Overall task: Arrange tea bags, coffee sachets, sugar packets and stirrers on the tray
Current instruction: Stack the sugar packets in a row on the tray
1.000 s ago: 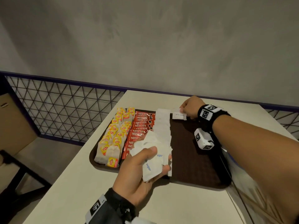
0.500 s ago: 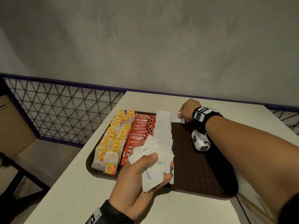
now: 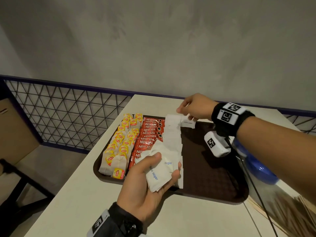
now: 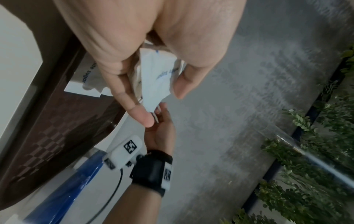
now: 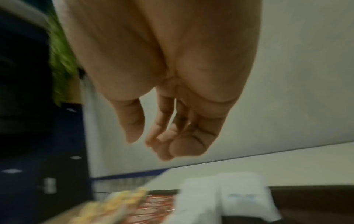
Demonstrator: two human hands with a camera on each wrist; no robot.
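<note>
A brown tray (image 3: 213, 168) lies on the white table (image 3: 95, 202). It carries yellow-tagged tea bags (image 3: 123, 144) at its left, then red coffee sachets (image 3: 147, 134), then a column of white sugar packets (image 3: 172, 134). One more sugar packet (image 3: 188, 121) lies at the far edge, right of that column. My right hand (image 3: 183, 110) hovers just above it with loosely curled fingers and holds nothing, as the right wrist view (image 5: 149, 144) confirms. My left hand (image 3: 168, 162) grips a bunch of sugar packets (image 4: 155, 78) over the tray's near edge.
Right of the tray lie a blue plastic package (image 3: 256, 166) and a bundle of thin wooden sticks (image 3: 282, 211) under clear wrap. A mesh railing (image 3: 68, 113) runs along the table's left side, with a grey wall behind.
My right hand set the single sugar packet down at the tray's far edge, let go and lifted slightly. The left hand kept its bunch and barely moved.
</note>
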